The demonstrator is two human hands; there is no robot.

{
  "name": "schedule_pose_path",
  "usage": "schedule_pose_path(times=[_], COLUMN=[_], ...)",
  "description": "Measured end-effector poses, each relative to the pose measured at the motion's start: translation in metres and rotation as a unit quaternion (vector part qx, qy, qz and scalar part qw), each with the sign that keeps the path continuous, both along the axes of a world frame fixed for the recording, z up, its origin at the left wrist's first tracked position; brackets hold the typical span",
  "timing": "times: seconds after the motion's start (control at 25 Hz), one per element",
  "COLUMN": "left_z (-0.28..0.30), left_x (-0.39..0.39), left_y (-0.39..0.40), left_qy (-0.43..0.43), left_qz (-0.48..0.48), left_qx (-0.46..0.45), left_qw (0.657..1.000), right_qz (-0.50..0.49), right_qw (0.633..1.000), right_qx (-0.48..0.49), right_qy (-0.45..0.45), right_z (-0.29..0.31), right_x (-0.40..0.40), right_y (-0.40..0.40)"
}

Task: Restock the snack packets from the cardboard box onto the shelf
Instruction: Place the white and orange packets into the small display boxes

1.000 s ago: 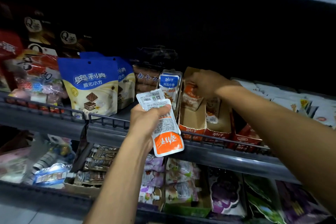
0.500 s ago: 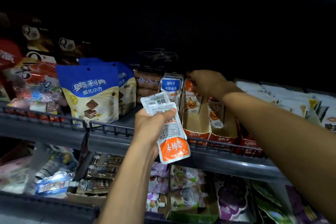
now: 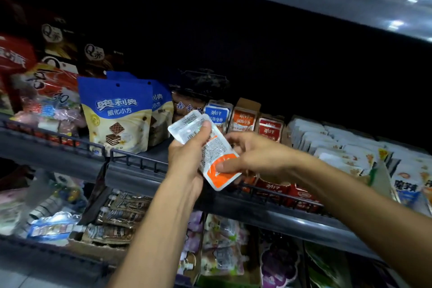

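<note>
My left hand [image 3: 187, 154] grips the orange fish-snack packets [image 3: 210, 149]; right hand [image 3: 252, 154] pinches one—peel it cleanly toward the two-o'clock orange display box [image 3: 245, 112].

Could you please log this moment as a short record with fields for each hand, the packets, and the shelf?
left hand: grips a small stack of packets from behind
right hand: pinches the orange end of the front packet
packets: white with orange ends, label side to camera, held in front of the shelf
shelf: grey with a rail; orange box, blue bags at left
cardboard box: not in view
</note>
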State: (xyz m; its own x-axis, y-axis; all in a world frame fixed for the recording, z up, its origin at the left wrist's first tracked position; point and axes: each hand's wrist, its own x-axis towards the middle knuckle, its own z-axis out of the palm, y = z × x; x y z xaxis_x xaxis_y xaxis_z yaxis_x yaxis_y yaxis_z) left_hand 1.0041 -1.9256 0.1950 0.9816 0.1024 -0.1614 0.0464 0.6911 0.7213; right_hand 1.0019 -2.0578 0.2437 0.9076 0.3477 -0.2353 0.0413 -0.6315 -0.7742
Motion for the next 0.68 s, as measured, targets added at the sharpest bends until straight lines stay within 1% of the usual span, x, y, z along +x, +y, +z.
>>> schedule_pose_path(times=[0.08, 0.12, 0.16, 0.2, 0.24, 0.28, 0.32, 0.36, 0.4, 0.44, 0.52, 0.56, 0.6, 0.64, 0.68], left_z=[0.004, 0.005, 0.006, 0.005, 0.002, 0.000, 0.001, 0.004, 0.006, 0.008, 0.009, 0.007, 0.004, 0.001, -0.001], left_x=[-0.006, -0.010, -0.014, -0.016, -0.018, -0.018, -0.020, -0.022, -0.023, -0.022, -0.019, -0.018, -0.017, -0.016, -0.016], left_y=[-0.003, -0.003, -0.002, 0.001, 0.006, 0.011, 0.017, 0.021, 0.023, 0.022, 0.015, 0.010, 0.007, 0.004, 0.003], left_qy=[-0.033, -0.045, -0.053, -0.061, -0.072, -0.087, -0.099, -0.104, -0.103, -0.095, -0.088, -0.086, -0.085, -0.085, -0.088], left_qz=[-0.055, -0.080, -0.094, -0.106, -0.125, -0.157, -0.192, -0.223, -0.244, -0.254, -0.246, -0.226, -0.199, -0.171, -0.146], left_qx=[0.001, 0.009, 0.016, 0.011, -0.022, -0.080, -0.135, -0.168, -0.163, -0.117, 0.011, 0.061, 0.108, 0.151, 0.189], left_qw=[0.998, 0.996, 0.994, 0.993, 0.989, 0.980, 0.967, 0.955, 0.950, 0.955, 0.965, 0.968, 0.970, 0.970, 0.967], right_qz=[-0.074, -0.100, -0.106, -0.097, -0.078, -0.051, -0.016, 0.014, 0.034, 0.046, 0.053, 0.046, 0.028, 0.000, -0.032], right_qw=[0.996, 0.992, 0.981, 0.953, 0.905, 0.853, 0.813, 0.781, 0.752, 0.724, 0.667, 0.662, 0.691, 0.761, 0.857], right_qx=[0.025, 0.007, -0.035, -0.103, -0.172, -0.221, -0.246, -0.268, -0.283, -0.297, -0.352, -0.378, -0.383, -0.340, -0.234], right_qy=[-0.038, -0.082, -0.160, -0.270, -0.381, -0.471, -0.528, -0.564, -0.594, -0.621, -0.654, -0.646, -0.613, -0.552, -0.458], right_z=[-0.003, -0.002, -0.001, 0.001, 0.004, 0.009, 0.011, 0.014, 0.013, 0.014, 0.014, 0.014, 0.014, 0.016, 0.022], right_x=[0.001, 0.001, 0.001, 0.003, 0.005, 0.007, 0.011, 0.012, 0.013, 0.014, 0.014, 0.014, 0.015, 0.016, 0.016], right_y=[-0.005, -0.006, -0.010, -0.018, -0.027, -0.036, -0.045, -0.051, -0.055, -0.057, -0.056, -0.052, -0.047, -0.044, -0.038])
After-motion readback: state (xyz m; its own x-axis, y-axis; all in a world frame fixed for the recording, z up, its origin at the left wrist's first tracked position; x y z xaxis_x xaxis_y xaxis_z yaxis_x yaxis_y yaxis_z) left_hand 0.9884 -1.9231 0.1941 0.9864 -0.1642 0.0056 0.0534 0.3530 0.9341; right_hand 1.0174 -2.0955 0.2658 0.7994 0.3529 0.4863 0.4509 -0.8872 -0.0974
